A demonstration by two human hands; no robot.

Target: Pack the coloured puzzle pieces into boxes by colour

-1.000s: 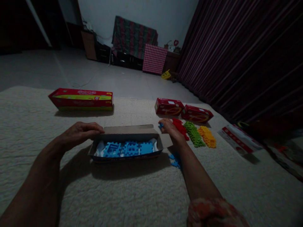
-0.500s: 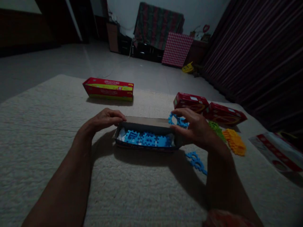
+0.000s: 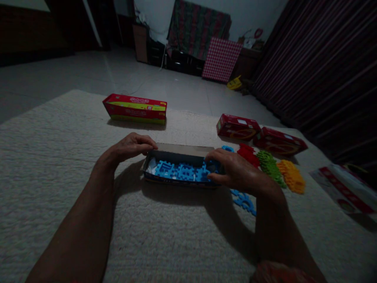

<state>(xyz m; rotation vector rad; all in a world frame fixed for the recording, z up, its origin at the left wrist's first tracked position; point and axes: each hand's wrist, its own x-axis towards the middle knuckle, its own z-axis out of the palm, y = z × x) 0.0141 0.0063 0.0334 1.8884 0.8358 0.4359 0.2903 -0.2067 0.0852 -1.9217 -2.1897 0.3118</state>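
Note:
An open cardboard box [image 3: 179, 183] with a dark outer side sits on the mat, holding several blue notched interlocking tiles [image 3: 186, 171] and a bit of clear plastic at its left end. My left hand [image 3: 131, 148] pinches the box's back left corner. Inside the right end, the fingers of my right hand [image 3: 232, 168] close around a blue interlocking tile [image 3: 209, 166], which they partly hide. Loose blue pieces [image 3: 245, 202] lie beside the box, below my right wrist. Another blue piece [image 3: 227, 148] shows just behind that hand.
To the right lie stacks of red pieces [image 3: 247, 154], green pieces [image 3: 269, 168] and orange pieces [image 3: 291, 177]. Behind them stand two dark red boxes [image 3: 238, 126]. A red and yellow box [image 3: 135, 109] stands back left, and a clear-windowed package [image 3: 343, 188] lies far right.
My right hand has lowered from above the box's back right corner into its right end, bringing the blue tile down. The red stack has come into sight. My left hand stays put.

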